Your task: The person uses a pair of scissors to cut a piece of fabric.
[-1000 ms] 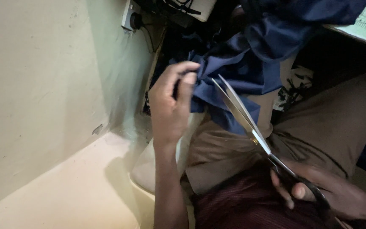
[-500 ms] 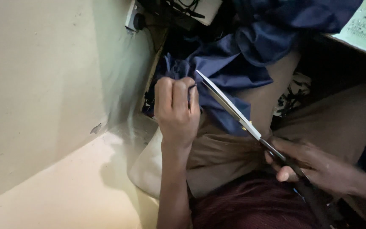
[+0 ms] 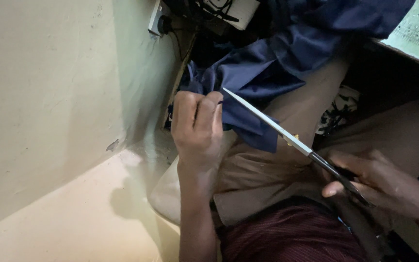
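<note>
The navy blue cloth (image 3: 267, 73) lies bunched across the person's lap, spilling down from the upper middle of the view over the brown trousers (image 3: 267, 170), with one folded edge hanging toward the left thigh. The left hand (image 3: 197, 128) is closed into a loose fist at that edge, fingers curled tight together and the thumb pressed against them, pinching a small bit of the dark fabric right at the knuckles. The long scissors (image 3: 280, 128) slant from lower right to upper left, their pale blades shut together into one narrow line, and the tip sits just beside the left hand's fingertips, touching or nearly touching the pinched cloth; which of the two cannot be told. The right hand (image 3: 379, 182) grips the dark handles at the lower right, fingers wrapped around and through the loops, thumb tip showing below. Beneath the arms a dark red striped garment (image 3: 287, 237) covers the person's front. To the left stands a pale cream wall (image 3: 49, 97) with a white wall socket (image 3: 157, 19) and dark cables near its top, and a pale green board with ruler markings (image 3: 418, 29) occupies the upper right corner.
</note>
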